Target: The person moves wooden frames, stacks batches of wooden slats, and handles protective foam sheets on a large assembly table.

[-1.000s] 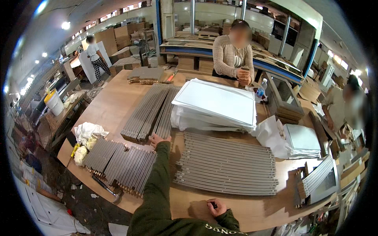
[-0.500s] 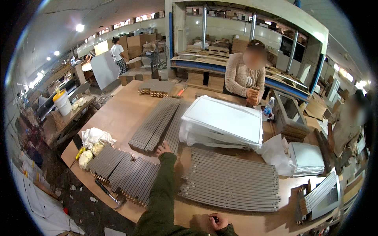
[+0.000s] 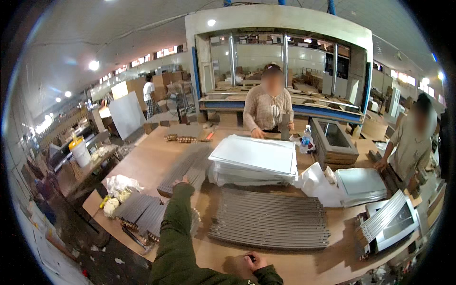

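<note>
My left hand (image 3: 180, 181) reaches forward on a green-sleeved arm to the near end of a stack of grey strips (image 3: 186, 161). It touches or nearly touches their ends; its fingers are small and blurred. Low in the view, my right hand (image 3: 256, 261) rests near the table's front edge with curled fingers, a dark spot showing inside the curl. Whatever it may hold is hidden. Between the hands and farther right lies a wide layer of long grey strips (image 3: 270, 218). Shorter grey strips with light brown ends (image 3: 141, 211) lie left of my left forearm, which covers some of them.
A pile of white panels (image 3: 254, 154) sits mid-table, with a water bottle (image 3: 306, 136) beside it. Wrapped panels (image 3: 362, 183) and framed pieces (image 3: 335, 142) stand to the right. A hammer (image 3: 137, 241) lies at the left edge. Two co-workers stand at the table's far side and right.
My view has tilted up and shifted. My left hand remains by the strips' near end, its fingers now less distinct. The co-worker opposite has stood more upright, hands apart.
</note>
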Demonstrator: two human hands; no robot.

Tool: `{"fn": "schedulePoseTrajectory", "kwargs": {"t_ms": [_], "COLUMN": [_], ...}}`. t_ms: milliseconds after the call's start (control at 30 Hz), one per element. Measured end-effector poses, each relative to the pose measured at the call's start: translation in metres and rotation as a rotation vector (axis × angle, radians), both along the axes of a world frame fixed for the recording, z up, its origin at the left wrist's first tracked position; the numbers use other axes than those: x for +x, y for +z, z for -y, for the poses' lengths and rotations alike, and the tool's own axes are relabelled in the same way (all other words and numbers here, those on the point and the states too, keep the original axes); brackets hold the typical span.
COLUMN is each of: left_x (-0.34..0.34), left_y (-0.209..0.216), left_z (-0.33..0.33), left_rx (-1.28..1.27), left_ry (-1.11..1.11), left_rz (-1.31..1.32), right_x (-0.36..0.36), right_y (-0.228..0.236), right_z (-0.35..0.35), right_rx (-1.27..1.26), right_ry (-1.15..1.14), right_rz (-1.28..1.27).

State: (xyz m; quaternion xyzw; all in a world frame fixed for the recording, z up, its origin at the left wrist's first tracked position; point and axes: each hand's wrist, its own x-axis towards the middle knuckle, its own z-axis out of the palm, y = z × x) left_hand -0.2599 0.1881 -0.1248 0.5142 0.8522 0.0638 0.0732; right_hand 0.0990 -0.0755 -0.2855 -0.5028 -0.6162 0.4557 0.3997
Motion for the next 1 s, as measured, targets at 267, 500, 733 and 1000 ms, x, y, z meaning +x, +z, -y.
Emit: {"fn": "schedulePoseTrajectory", "kwargs": {"t_ms": [267,500,733,1000], "left_x": [-0.051,-0.042,0.02,-0.006], "left_y": [0.088,0.146,0.141,0.023], "left_z": [0.101,0.221,0.341,0.429], "left_rx": [-0.38,-0.598,-0.356,0.789], "left_ry": [-0.152,-0.249,-0.15,-0.294], "left_rz": [0.098,-0.21,-0.339,-0.739], "right_x": [-0.01,-0.153,-0.241,-0.268], "right_y": [0.047,0.115,0.146,0.125], "right_z": [-0.028,-0.021,-0.024,0.012], "right_rx": [-0.58,-0.813,-1.359,-0.835], "right_ry": [0.42,1.065,0.521,0.547], "right_rz": [-0.304,-0.911,-1.427,-1.475]}}
